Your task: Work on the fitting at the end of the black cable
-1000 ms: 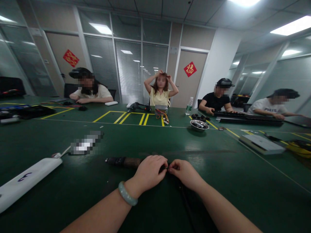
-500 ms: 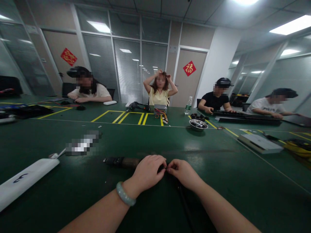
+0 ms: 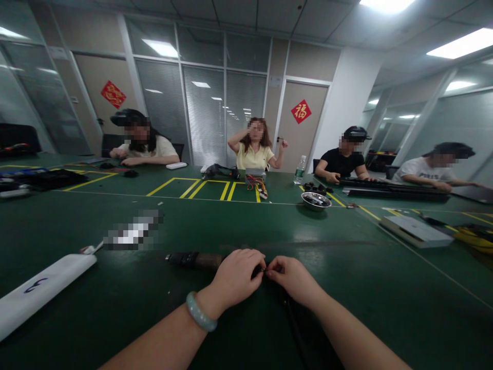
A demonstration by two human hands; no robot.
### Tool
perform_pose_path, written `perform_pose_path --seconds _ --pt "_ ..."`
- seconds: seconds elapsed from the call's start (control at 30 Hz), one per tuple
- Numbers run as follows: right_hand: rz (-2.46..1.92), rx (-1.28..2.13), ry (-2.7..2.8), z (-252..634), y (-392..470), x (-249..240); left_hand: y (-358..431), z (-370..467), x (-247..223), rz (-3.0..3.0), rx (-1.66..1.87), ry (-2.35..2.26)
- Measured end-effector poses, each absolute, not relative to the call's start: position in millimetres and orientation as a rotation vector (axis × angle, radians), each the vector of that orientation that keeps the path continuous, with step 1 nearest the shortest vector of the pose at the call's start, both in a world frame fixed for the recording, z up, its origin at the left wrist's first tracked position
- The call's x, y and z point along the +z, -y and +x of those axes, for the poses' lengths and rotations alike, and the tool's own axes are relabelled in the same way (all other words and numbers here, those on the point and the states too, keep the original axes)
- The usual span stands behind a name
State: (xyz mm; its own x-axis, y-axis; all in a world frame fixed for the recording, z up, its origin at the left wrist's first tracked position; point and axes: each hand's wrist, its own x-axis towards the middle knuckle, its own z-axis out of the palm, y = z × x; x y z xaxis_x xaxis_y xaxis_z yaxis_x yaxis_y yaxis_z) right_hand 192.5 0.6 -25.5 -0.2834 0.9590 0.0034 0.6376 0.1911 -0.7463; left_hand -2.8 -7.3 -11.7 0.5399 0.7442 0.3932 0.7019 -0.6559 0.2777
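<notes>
My left hand (image 3: pixel 239 275), with a pale bangle (image 3: pixel 201 312) on its wrist, is curled over the end of a dark, brownish cylindrical tool (image 3: pixel 196 260) lying on the green table (image 3: pixel 185 221). Its thumb and fingers are closed near a small dark piece at the fingertips. My right hand (image 3: pixel 290 277) pinches at the same spot, its fingertips almost touching those of my left hand. What lies between the fingertips is too small to make out. A long thin black item (image 3: pixel 295 329) runs below my right hand toward the near edge.
A white power strip (image 3: pixel 46 293) lies at left, beside a blurred-out object (image 3: pixel 133 231). Farther off stand a metal bowl (image 3: pixel 316 201), a bottle (image 3: pixel 300 170) and a grey box with wires (image 3: pixel 256 176). A white box (image 3: pixel 416 231) is at right. Several people sit across the table.
Both hands stay nearly in place, fingertips still together. Across the table, the person in yellow has lowered one hand out to the side. The view has shifted slightly.
</notes>
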Motion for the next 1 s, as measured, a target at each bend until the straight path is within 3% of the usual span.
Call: perform_pose_path --seconds 1.0 --pt "-1.522 0.869 1.922 190.9 -0.7 -26.3 2.1 0.3 -12.3 2.639 0.729 -1.265"
